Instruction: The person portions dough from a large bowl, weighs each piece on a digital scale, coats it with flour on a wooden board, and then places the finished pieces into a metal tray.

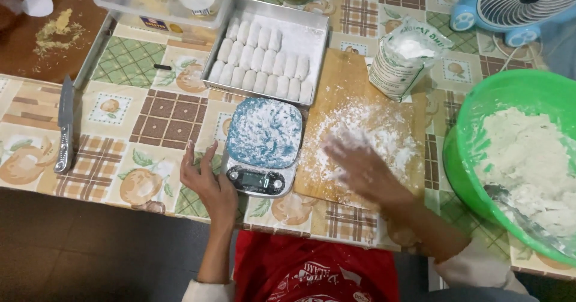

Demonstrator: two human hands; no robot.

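Left hand (pixel 207 179) resting on worktop (pixel 120 134), fingers (pixel 192 158) loose & spread, gripping nothing; thumb side just beside left edge of kitchen scale (pixel 262 147). Scale platform blue, dusted w/ flour, nothing on it. Right hand (pixel 360 167) flat over wooden board (pixel 360 128), motion-blurred, fingers (pixel 339 152) extended & unclenched, palm down on flour patch (pixel 366 131), holding nothing as far as blur allows. Flour lies directly under & ahead of right fingers, spread mostly toward far end of board. Board's long axis runs away from body; sits touching right side of scale, so betw. the two hands, right hand nearer. Beyond scale, ahead of left fingers: metal tray (pixel 312 23) w/ rows of white floured dough pieces (pixel 264 65). Flour bag (pixel 402 59) ahead-right of right fingers, at board's far corner. Green bowl (pixel 462 128) of dough (pixel 531 158) well to right of right fingers. Knife (pixel 65 125) well left of left fingers, long axis away from body. Small fan (pixel 516 5) far right corner.
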